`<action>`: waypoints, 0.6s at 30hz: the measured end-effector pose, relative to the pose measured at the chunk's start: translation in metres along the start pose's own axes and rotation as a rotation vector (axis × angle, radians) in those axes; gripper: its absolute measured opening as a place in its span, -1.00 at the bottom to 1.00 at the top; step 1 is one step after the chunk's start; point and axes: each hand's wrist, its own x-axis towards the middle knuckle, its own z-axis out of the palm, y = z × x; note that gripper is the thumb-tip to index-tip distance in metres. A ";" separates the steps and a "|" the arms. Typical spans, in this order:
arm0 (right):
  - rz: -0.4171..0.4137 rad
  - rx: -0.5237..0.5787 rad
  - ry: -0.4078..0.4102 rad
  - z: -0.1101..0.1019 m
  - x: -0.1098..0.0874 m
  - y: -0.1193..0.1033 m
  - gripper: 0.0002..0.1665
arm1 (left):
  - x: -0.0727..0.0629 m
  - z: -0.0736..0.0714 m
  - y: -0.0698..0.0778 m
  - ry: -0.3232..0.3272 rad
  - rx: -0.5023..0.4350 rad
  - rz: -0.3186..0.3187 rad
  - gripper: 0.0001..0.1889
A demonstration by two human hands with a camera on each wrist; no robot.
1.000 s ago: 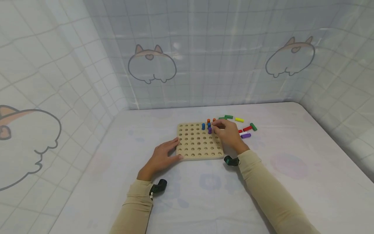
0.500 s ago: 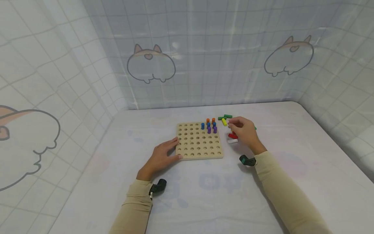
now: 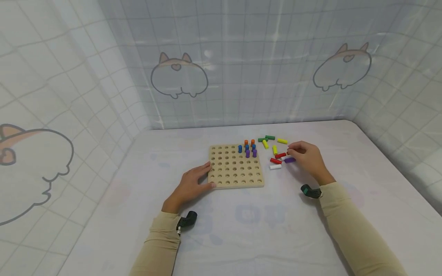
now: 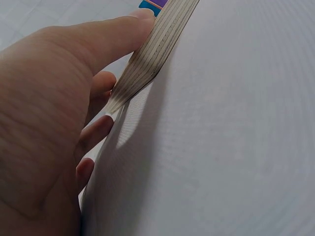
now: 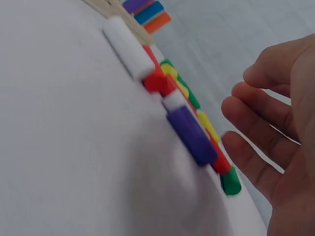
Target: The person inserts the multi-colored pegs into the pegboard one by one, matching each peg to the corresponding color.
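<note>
A wooden pegboard (image 3: 228, 168) lies on the table with rows of round holes. Orange pegs (image 3: 246, 142), blue pegs (image 3: 240, 148) and purple pegs (image 3: 254, 153) stand upright in its far right corner. My left hand (image 3: 188, 189) touches the board's left side, fingers extended and thumb at the near left corner. To the right, my right hand (image 3: 309, 159) hovers over loose pegs, nearest a purple peg (image 5: 192, 135) lying on its side. In the right wrist view, nothing shows between its loosely bent fingers (image 5: 248, 115).
Loose pegs lie right of the board: white (image 3: 275, 167), red (image 3: 275, 161), yellow (image 3: 282, 141) and green (image 3: 270, 137). A tiled-pattern curtain (image 3: 241, 96) rises behind the table. Dark wrist cameras sit below both hands.
My right hand has left the board and moved right to the loose pegs. A second purple peg now stands beside the first. The left hand has stayed put.
</note>
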 end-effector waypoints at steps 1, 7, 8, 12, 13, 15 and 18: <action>0.005 -0.008 -0.002 -0.002 0.000 0.002 -0.72 | 0.000 0.000 0.001 0.000 -0.001 0.001 -0.21; 0.027 -0.065 -0.024 -0.007 -0.001 0.013 -0.69 | -0.001 -0.001 0.001 -0.001 -0.001 0.001 -0.22; 0.031 -0.074 -0.032 -0.008 -0.001 0.014 -0.69 | 0.000 -0.001 0.001 -0.001 -0.001 0.002 -0.22; 0.040 -0.093 -0.065 -0.010 -0.001 0.020 -0.67 | 0.000 -0.001 0.002 -0.003 -0.008 -0.003 -0.21; 0.041 -0.092 -0.072 -0.010 -0.001 0.022 -0.68 | 0.000 -0.001 0.003 -0.004 -0.009 -0.004 -0.21; 0.046 -0.086 -0.084 -0.010 -0.001 0.023 -0.67 | -0.001 -0.001 0.003 -0.005 -0.014 -0.009 -0.21; 0.056 -0.091 -0.107 -0.010 -0.001 0.024 -0.63 | -0.001 -0.002 0.003 -0.005 -0.017 -0.007 -0.20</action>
